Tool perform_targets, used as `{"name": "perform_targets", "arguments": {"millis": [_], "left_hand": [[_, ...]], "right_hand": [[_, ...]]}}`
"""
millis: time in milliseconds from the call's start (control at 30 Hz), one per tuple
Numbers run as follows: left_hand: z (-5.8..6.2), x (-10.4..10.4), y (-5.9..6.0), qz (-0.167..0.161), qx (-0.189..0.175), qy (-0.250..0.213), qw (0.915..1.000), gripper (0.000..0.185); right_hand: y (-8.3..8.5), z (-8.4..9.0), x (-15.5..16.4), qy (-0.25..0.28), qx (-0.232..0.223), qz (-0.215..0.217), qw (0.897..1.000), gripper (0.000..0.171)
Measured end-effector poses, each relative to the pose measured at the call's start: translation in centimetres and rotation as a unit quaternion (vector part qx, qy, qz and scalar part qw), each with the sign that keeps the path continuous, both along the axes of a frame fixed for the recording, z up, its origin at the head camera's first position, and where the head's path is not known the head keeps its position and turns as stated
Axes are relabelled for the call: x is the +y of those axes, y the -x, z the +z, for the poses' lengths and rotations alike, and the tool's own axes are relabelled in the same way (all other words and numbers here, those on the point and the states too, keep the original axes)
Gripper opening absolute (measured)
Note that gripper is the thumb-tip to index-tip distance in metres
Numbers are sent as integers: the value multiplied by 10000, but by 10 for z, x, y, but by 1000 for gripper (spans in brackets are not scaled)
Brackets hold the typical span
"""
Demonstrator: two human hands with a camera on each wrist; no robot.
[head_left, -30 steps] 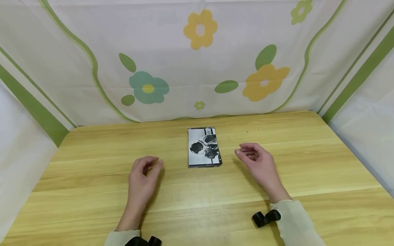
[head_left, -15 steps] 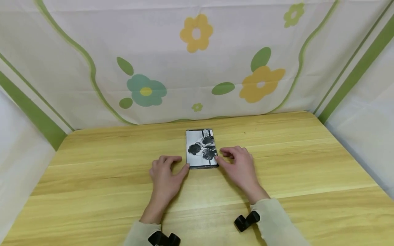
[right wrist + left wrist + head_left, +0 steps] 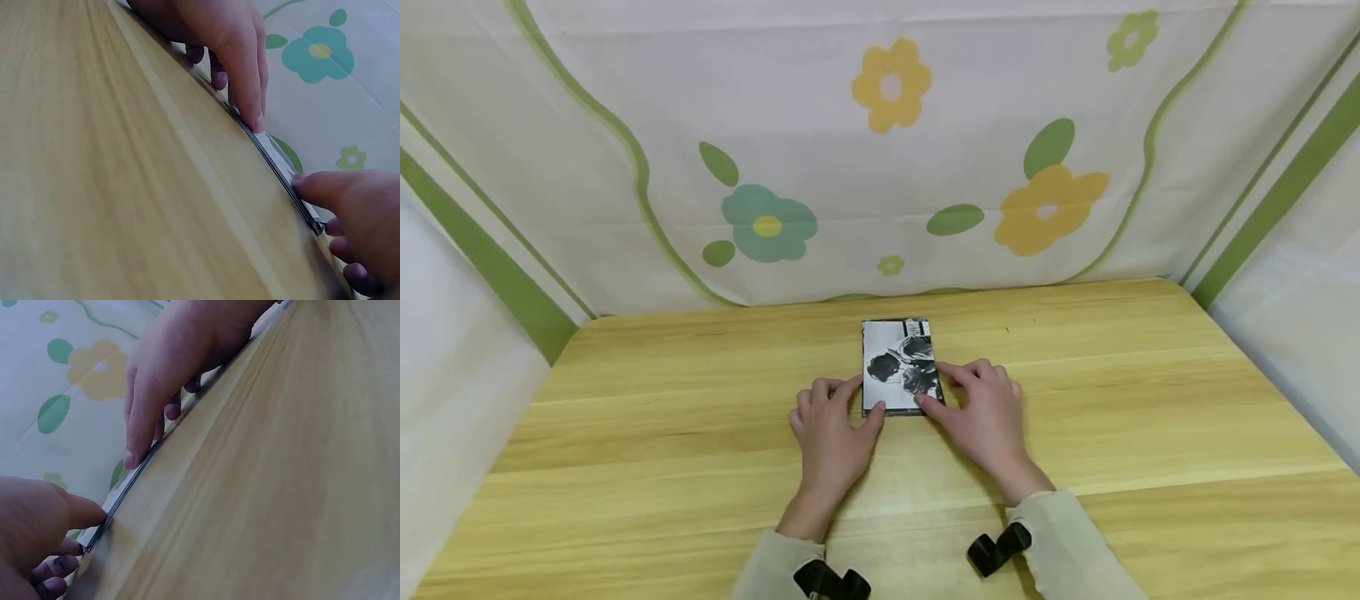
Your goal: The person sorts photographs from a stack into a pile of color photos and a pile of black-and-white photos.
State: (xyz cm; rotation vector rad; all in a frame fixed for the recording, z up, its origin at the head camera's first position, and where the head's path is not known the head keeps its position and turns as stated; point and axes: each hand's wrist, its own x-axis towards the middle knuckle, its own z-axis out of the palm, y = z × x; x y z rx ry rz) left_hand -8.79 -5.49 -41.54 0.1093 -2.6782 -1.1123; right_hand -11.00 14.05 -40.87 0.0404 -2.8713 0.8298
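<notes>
Presently: one photo stack (image 3: pixel 883 393), flat; left hand (image 3: pixel 835 435) and right hand (image 3: pixel 990 417), fingers part-curled, pinching its near corners. Hazard: uneven thumb pressure could skew it.

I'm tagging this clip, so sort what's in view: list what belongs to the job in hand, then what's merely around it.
Part of the job:
- stack of picture cards, flat, held at its sides
- left hand
- right hand
- wooden table, under the stack

Merely around it:
- floral cloth behind the table
- black device on each wrist
</notes>
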Motion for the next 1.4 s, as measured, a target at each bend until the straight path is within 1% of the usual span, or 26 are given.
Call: {"name": "perform_targets", "arguments": {"millis": [167, 433, 600, 800, 1100, 1167, 1233, 1300, 1400], "left_hand": [[1, -1, -1, 26, 88, 12, 10000, 47], [2, 1, 0, 28, 117, -42, 9999, 48], [3, 1, 0, 42, 183, -196, 9996, 47], [3, 1, 1, 87, 304, -404, 9987, 44], [1, 2, 3, 11, 400, -494, 9980, 42], [2, 2, 3, -17, 437, -555, 9975, 38], [3, 2, 4, -26, 507, -726, 9961, 32], [5, 3, 5, -51, 597, -956, 9936, 26], [12, 7, 7, -126, 722, -1297, 9888, 19]], "right_hand": [[-1, 1, -1, 18, 11, 52, 10000, 64], [-1, 2, 0, -13, 6, 31, 10000, 65], [-1, 2, 0, 21, -44, -5, 10000, 68], [-1, 2, 0, 98, -28, -14, 9999, 67], [-2, 1, 2, 197, 80, -59, 9998, 66], [-3, 1, 2, 297, 106, -77, 9995, 66], [-4, 2, 1, 501, 114, -65, 9987, 66], [-5, 3, 0, 789, 107, -43, 9968, 66], [-5, 7, 2, 1327, 64, -48, 9911, 66]]}}
